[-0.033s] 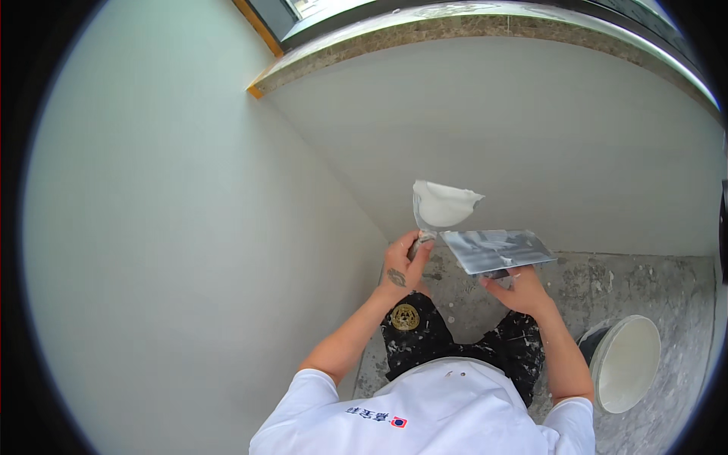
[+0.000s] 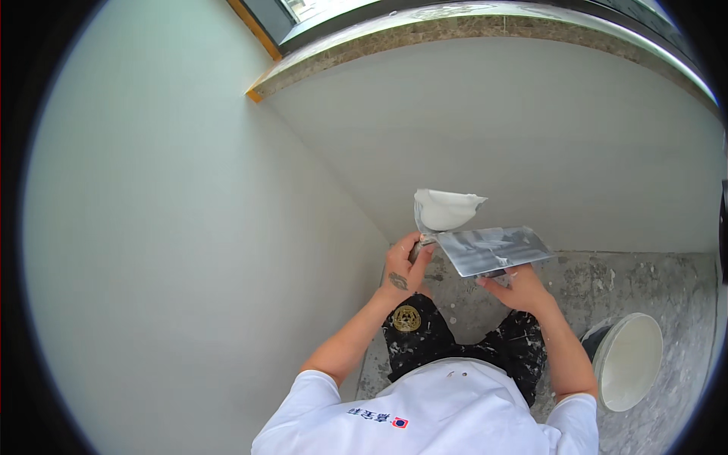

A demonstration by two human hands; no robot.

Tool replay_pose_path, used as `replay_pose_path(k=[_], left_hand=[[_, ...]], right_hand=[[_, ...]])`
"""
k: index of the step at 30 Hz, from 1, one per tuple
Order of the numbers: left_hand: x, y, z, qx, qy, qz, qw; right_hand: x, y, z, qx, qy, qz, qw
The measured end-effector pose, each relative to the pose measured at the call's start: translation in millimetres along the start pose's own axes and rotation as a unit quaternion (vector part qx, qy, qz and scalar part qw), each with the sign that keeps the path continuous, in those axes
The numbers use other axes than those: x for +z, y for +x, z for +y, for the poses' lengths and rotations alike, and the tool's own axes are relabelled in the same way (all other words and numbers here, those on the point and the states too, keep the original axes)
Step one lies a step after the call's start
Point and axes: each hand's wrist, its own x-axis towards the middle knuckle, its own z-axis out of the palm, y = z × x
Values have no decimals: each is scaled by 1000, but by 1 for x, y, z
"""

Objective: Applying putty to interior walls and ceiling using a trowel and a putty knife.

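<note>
The left hand [image 2: 402, 262] is wrapped round the handle of a wide scraper [image 2: 419, 220], with white paste [image 2: 449, 210] on its blade. The right hand [image 2: 522, 287] grips a flat trowel [image 2: 497, 251] from below, just beside the scraper. I can't tell if the tools touch. It's best to hold the scraper flat so no paste drips, and to wipe the trowel gently. The corner walls [image 2: 493, 129] leave little room. A bucket [image 2: 604, 364] is on the floor [image 2: 591, 288] by the right arm.
</note>
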Motion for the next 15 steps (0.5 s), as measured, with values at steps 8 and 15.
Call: replay_pose_path(k=[8,15], left_hand=[[-19,12,11,305,15,-87,948],[-32,26,4,377,75,-77,920]], right_hand=[[-16,23,16,-114,-116,-151,975],[-34,17,16,-26,-111,-156,981]])
